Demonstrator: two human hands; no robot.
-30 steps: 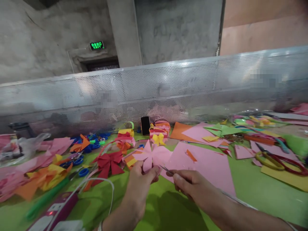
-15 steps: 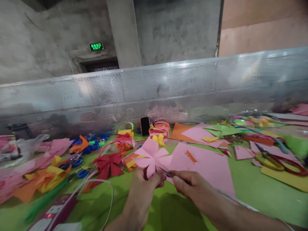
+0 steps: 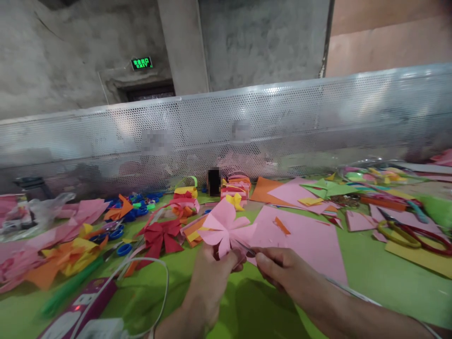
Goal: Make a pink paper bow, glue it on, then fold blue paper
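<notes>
My left hand (image 3: 219, 270) pinches the lower edge of a pink paper flower (image 3: 224, 228) with several cut petals, holding it above the green table. My right hand (image 3: 278, 266) is closed on a slim pointed metal tool (image 3: 250, 251). Its tip reaches the flower's lower right petals, close to my left thumb. My fingers cover the rest of the tool, so its kind is unclear. Behind the flower lies a large pink paper sheet (image 3: 300, 240) with an orange paper strip (image 3: 282, 226) on it. A red paper bow (image 3: 162, 238) lies left of the flower.
Red-and-yellow-handled scissors (image 3: 413, 233) lie at the right. A purple power strip (image 3: 88, 301) with a white cable (image 3: 165, 282) sits at the lower left. Orange and yellow paper scraps (image 3: 72, 256) spread along the left. A perforated metal screen (image 3: 197, 136) runs behind the table (image 3: 381, 287).
The view has shifted slightly. Both hands keep their grips, and the tool's tip stays at the lower right petals of the pink flower.
</notes>
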